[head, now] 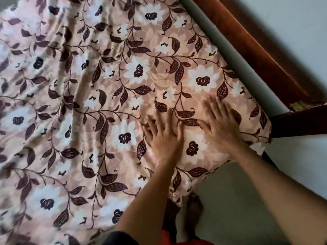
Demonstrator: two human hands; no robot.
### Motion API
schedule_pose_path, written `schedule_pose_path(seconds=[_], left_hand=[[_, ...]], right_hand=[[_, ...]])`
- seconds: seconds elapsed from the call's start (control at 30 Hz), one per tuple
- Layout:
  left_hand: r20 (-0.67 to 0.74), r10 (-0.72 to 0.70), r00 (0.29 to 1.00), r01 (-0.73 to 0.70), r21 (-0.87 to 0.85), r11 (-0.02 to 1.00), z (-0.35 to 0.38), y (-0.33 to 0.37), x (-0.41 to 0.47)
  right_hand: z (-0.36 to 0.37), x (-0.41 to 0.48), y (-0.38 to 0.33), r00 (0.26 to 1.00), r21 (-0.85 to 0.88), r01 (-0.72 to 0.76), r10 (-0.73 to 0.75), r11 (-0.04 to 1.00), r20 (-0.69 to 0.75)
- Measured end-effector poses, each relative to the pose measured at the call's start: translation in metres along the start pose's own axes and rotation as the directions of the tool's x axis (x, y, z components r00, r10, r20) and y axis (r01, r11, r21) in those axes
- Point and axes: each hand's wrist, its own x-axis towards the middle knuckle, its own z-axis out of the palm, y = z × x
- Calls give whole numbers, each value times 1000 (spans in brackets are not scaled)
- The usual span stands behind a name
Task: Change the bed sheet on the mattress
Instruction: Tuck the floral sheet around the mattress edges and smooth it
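A pink bed sheet (99, 106) printed with white flowers and dark leaves covers the mattress, wrinkled across its left half. The sheet wraps over the mattress corner at the right, near my hands. My left hand (163, 137) lies flat on the sheet with its fingers spread. My right hand (221, 121) also presses flat on the sheet, close to the corner, fingers straight. Both hands look motion-blurred. A bare grey strip of mattress side (235, 55) shows along the far edge.
A dark brown wooden bed frame (261, 55) runs along the far right side, against a pale wall. Pale floor (238, 200) lies below the corner, where my bare foot (193, 211) stands beside the bed.
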Motion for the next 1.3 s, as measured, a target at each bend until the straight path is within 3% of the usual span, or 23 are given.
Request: schedule_pose_path(seconds=[0.07,0.17,0.2,0.23,0.3,0.37,0.4,0.47,0.57,0.63,0.7,0.77,0.87,0.93,1.1,1.2,1.3], left_hand=[[-36,-226,973,227,14,974,-15,-48,-8],[-41,-555,831,553,-58,831,-36,-111,-21],[-38,-550,834,548,-56,835,-39,-119,-28],[-37,-466,884,465,-42,884,-41,-121,-35],[14,-168,986,168,-16,986,-34,-105,-48],[54,44,998,-46,42,998,-20,-89,-61],[46,66,997,-69,61,996,-14,-89,-68],[20,-19,1000,18,59,998,-10,-108,-80],[-2,-260,966,259,65,964,-18,-162,-106],[-15,-422,907,422,58,905,-30,-193,-121],[-14,-472,882,472,26,881,-38,-203,-122],[-37,-395,918,395,9,919,-44,-191,-110],[-17,-80,997,81,60,995,-32,-155,-105],[46,92,995,-96,98,991,-19,-151,-128],[75,290,954,-299,285,911,-9,-245,-197],[107,288,952,-306,229,924,-28,-265,-199],[-7,52,999,-51,118,992,-41,-244,-187]], right_hand=[[7,-22,6,994,-4,-107,107,994,-32],[1,-47,-1,929,71,-365,368,928,-33],[-2,-45,-11,916,95,-396,400,914,-28],[-5,-39,-28,929,118,-361,367,925,-38],[-5,-23,-68,987,124,-140,148,982,-64],[6,-13,-107,994,74,101,-97,992,-53],[12,-14,-117,986,42,168,-168,985,-20],[21,-22,-108,980,-7,198,-197,980,35],[19,-48,-69,989,-42,150,-149,988,19],[12,-62,-52,997,-46,64,-62,997,54],[4,-61,-59,997,-43,-19,22,999,70],[3,-52,-88,999,3,0,0,1000,48],[18,-40,-152,976,34,216,-217,976,32],[31,-53,-174,955,46,287,-289,957,64],[42,-115,-132,866,5,497,-497,867,62],[37,-119,-121,861,57,502,-505,863,58],[26,-104,-132,887,103,454,-460,885,34]])
